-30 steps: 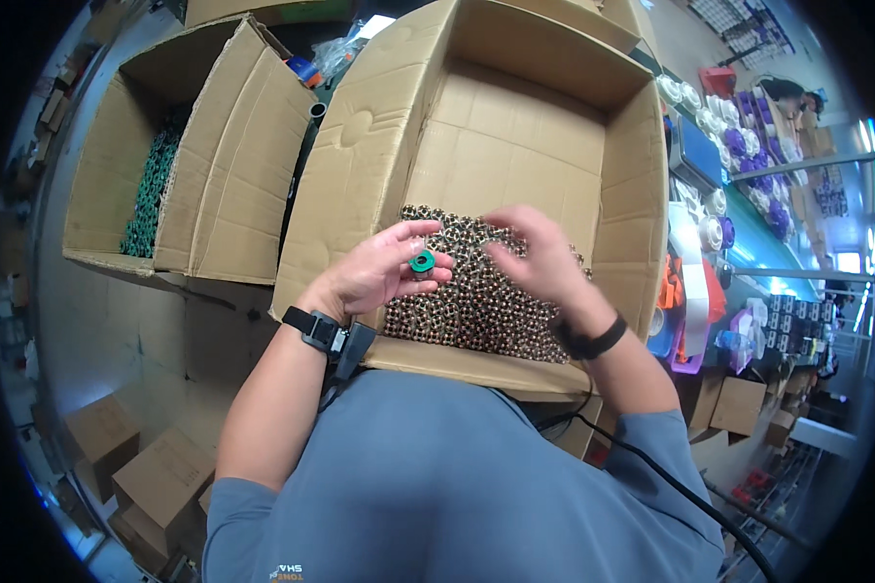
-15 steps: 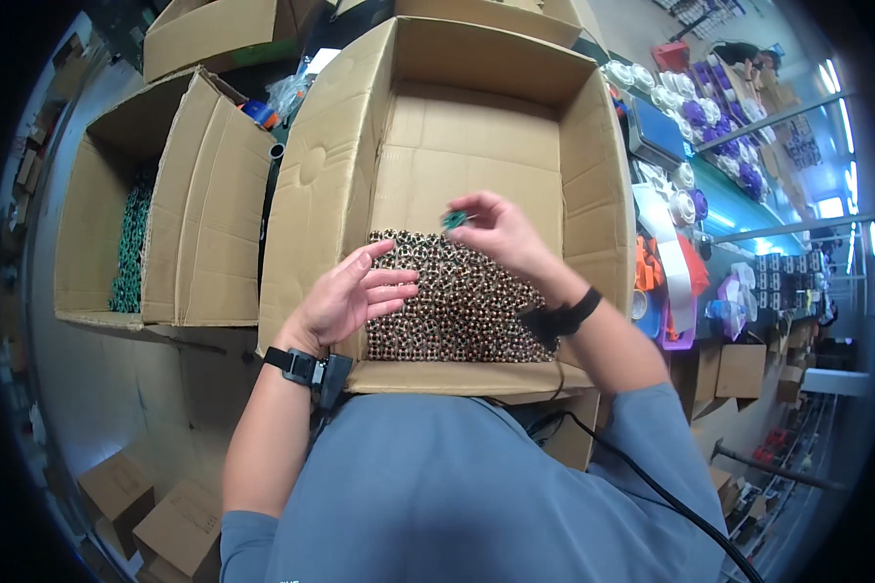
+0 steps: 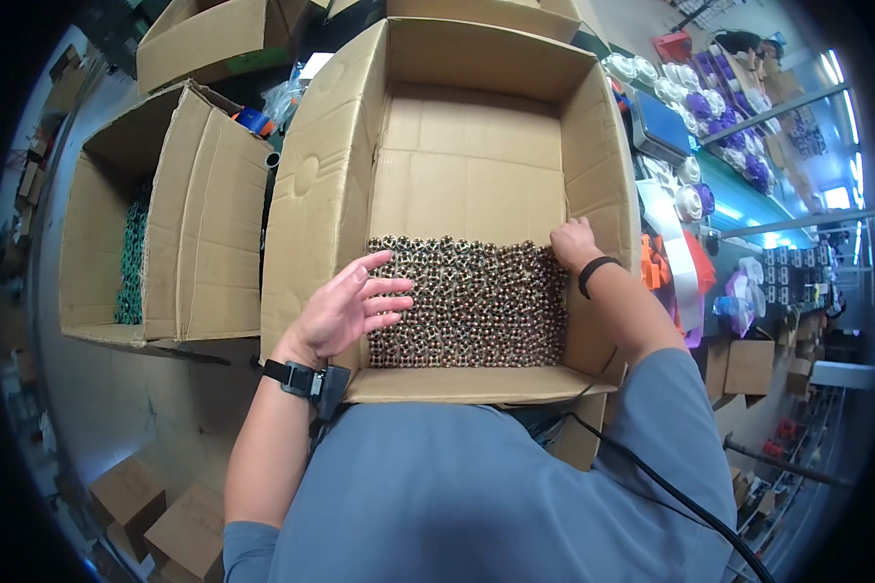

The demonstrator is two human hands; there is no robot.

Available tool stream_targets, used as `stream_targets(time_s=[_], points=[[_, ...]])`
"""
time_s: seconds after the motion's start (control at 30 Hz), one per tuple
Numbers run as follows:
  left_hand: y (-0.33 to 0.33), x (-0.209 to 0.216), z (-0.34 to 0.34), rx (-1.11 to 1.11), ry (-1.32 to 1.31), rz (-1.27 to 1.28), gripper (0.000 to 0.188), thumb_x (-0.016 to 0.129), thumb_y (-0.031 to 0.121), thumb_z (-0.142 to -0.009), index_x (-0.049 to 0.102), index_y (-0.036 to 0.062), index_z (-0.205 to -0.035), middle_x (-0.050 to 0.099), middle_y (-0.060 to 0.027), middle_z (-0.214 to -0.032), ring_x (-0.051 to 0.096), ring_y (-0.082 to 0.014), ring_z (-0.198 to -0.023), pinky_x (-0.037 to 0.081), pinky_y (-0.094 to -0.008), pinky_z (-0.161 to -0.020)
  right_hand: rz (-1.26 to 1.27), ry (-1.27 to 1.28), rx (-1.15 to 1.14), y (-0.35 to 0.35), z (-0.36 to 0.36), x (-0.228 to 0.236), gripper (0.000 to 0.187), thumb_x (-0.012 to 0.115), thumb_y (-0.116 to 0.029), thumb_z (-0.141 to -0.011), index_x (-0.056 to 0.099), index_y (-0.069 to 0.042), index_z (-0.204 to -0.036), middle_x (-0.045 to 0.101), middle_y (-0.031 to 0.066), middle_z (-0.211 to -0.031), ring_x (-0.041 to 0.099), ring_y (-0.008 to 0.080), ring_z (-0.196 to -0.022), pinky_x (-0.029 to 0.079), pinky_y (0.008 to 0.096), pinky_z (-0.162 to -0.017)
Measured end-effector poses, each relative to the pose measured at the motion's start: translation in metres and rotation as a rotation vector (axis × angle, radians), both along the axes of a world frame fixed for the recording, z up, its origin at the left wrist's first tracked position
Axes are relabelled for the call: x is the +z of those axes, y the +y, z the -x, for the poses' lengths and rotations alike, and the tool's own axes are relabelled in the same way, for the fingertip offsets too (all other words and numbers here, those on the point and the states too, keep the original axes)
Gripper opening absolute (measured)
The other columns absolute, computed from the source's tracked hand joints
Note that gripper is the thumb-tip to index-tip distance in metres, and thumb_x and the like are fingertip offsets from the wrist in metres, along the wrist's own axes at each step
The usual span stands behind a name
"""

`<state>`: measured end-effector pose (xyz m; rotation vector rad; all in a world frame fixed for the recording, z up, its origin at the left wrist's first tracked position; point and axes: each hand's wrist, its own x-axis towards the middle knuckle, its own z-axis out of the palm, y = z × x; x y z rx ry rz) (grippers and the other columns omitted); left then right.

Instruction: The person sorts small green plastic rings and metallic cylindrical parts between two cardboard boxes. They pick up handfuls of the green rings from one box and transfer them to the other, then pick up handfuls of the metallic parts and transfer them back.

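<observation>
A large cardboard box [image 3: 311, 185] stands open in front of me. Its near part is packed with rows of small round metallic pieces [image 3: 467, 306], dark with green and copper tints. Over the left side of these rows hovers my left hand [image 3: 345, 306], fingers spread and holding nothing. At the far right end of the rows, against the box's right wall, my right hand [image 3: 576, 245] has its fingers curled together and pointing down. Whatever is between those fingertips is hidden.
To the left, another cardboard box [image 3: 219, 214] holds a pile of green pieces [image 3: 134, 257]. White and purple round parts [image 3: 710, 107], a blue box [image 3: 659, 126] and orange parts [image 3: 654, 262] lie on the right. A black cable [image 3: 666, 496] runs beside my right side.
My right hand, which held a small green round piece above the rows, has moved right and down to the box's right wall. The left hand stays nearly in place.
</observation>
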<state>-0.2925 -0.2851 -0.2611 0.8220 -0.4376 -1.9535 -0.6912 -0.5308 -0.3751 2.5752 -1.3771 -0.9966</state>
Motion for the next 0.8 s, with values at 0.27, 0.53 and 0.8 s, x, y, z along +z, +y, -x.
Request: stream_targets(time_s=[0.27,0.53,0.8], points=[[-0.001,-0.002,0.0,-0.006,0.034,-0.018,0.056,0.044,0.042,-0.107,0.032,0.0107,-0.152,0.055,-0.0206,-0.135,0.06,-0.0303,-0.12,0.053,-0.0428,-0.1,-0.208,0.077,-0.04,-0.001,-0.001,0.011,0.024,0.064,-0.015,-0.081,0.075,-0.007,-0.101,0.073,0.0159,-0.11,0.068,0.0329,-0.108,0.048,0.0464,-0.096],[-0.002,0.0,0.0,-0.014,0.067,-0.04,0.053,0.048,0.038,-0.106,0.034,0.0103,-0.149,0.055,-0.0214,-0.135,0.06,-0.0303,-0.119,0.053,-0.0423,-0.099,-0.239,-0.539,-0.309,0.031,-0.03,0.07,0.037,0.058,-0.013,-0.083,0.07,-0.008,-0.118,0.071,0.0205,-0.11,0.067,0.0377,-0.105,0.053,0.0437,-0.094],[0.03,0.01,-0.021,-0.081,0.043,0.012,0.05,0.049,0.03,-0.106,0.035,0.0077,-0.148,0.056,-0.019,-0.135,0.062,-0.0274,-0.118,0.054,-0.0406,-0.099,-0.415,-0.918,-0.073,0.153,-0.107,0.175,0.034,0.064,-0.017,-0.087,0.069,-0.003,-0.117,0.071,0.0213,-0.11,0.067,0.0359,-0.104,0.053,0.0409,-0.093]])
